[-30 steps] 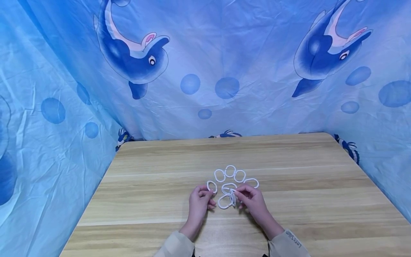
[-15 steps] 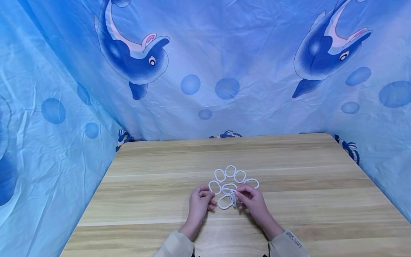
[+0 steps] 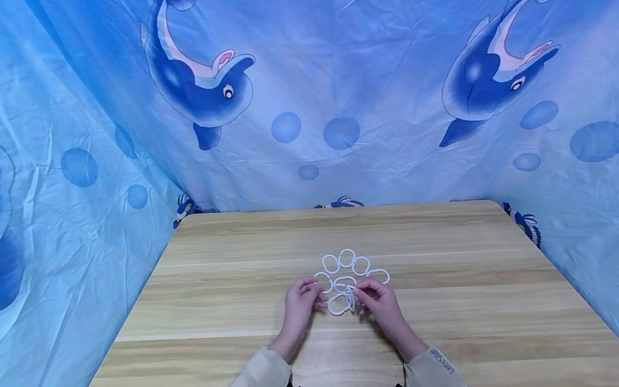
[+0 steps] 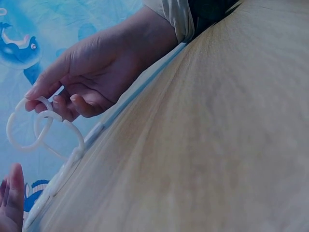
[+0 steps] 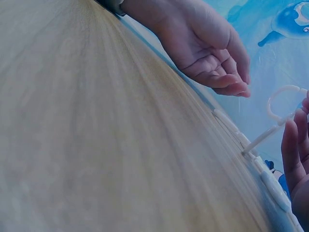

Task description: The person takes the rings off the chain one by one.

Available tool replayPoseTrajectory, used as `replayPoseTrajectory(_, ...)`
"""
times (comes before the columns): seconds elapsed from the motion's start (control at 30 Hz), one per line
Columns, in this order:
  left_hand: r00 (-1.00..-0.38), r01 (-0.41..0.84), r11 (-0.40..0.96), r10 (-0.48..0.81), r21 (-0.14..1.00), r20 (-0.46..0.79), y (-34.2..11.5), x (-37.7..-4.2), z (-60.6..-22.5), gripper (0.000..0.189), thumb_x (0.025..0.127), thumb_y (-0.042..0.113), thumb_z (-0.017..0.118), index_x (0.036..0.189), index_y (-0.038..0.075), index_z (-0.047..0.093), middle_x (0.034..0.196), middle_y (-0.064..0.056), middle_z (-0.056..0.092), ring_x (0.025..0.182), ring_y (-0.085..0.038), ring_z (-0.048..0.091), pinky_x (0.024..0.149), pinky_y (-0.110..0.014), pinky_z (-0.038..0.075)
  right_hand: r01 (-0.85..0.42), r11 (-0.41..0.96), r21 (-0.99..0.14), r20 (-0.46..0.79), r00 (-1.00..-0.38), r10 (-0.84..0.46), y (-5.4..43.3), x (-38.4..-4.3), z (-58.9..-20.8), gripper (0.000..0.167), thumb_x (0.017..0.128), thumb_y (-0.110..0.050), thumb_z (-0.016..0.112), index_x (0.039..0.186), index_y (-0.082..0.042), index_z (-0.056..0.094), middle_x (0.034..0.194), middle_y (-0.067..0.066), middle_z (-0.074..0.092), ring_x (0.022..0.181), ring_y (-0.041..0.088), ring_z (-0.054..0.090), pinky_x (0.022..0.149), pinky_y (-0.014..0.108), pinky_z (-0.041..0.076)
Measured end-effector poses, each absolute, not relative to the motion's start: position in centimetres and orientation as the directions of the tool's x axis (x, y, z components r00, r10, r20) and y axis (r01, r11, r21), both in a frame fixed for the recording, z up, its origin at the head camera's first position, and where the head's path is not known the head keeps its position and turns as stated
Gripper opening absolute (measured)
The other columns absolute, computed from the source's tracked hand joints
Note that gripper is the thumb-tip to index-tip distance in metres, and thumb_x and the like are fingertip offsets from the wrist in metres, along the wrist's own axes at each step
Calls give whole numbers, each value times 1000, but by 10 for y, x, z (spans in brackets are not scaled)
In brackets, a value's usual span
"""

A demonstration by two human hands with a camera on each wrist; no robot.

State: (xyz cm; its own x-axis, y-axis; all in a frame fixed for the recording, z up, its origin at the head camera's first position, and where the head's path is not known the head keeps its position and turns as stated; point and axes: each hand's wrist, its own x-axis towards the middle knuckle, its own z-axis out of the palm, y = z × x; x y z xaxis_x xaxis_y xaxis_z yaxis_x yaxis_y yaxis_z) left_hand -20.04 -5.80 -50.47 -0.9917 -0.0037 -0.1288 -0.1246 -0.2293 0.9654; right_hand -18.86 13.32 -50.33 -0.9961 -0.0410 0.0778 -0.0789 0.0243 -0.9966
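In the head view my right hand (image 3: 382, 303) pinches a white open plastic ring (image 3: 337, 285) between thumb and forefinger. The left wrist view shows that right hand (image 4: 106, 63) from the side, with a raised ring (image 4: 10, 137) at its fingertips and another looped through it. A further ring (image 3: 331, 309) hangs or lies just below. My left hand (image 3: 301, 295) is beside the leftmost ring (image 3: 331, 285) of a curved row. The left hand (image 5: 203, 43) in the right wrist view has loosely bent fingers with no ring visible between them.
Several more white rings (image 3: 347, 249) form an arc on the wooden table (image 3: 203, 279), beyond both hands. A blue curtain (image 3: 338, 80) with dolphins stands behind the far edge and along both sides.
The leftmost ring, raised at my left fingertips a second ago, has shifted slightly right and now lies flatter. My left fingers have loosened from it. The right hand keeps its pinch almost unmoved.
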Motion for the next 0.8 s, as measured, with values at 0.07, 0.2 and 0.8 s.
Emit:
replayPoseTrajectory(0.07, -994, -107, -242, 7, 964, -109, -58, -200, -505, 31, 93, -3, 55, 118, -17, 46, 83, -6, 65, 65, -7, 64, 59, -20, 59, -83, 24, -996, 82, -996, -45, 133, -189, -503, 20, 87, -4, 68, 97, 13, 63, 78, -7, 60, 62, 5, 55, 49, 25, 55)
replayPoseTrajectory(0.2, -997, -83, -250, 23, 965, -79, -58, -199, -505, 29, 93, -3, 56, 116, -18, 47, 83, -4, 65, 67, -6, 65, 60, -20, 59, -89, 22, -996, 88, -995, -47, 133, -189, -504, 20, 87, -4, 68, 97, 13, 63, 78, -7, 60, 62, 5, 55, 48, 25, 55)
replayPoseTrajectory(0.8, -984, -9, -183, 178, 983, 24, -55, -200, -505, 43, 88, -10, 54, 129, -15, 42, 129, -35, 52, 118, -35, 59, 96, -19, 53, -94, 5, -996, 94, -993, -67, 133, -187, -503, 22, 88, -4, 67, 99, 14, 61, 79, -9, 61, 62, 5, 56, 48, 25, 55)
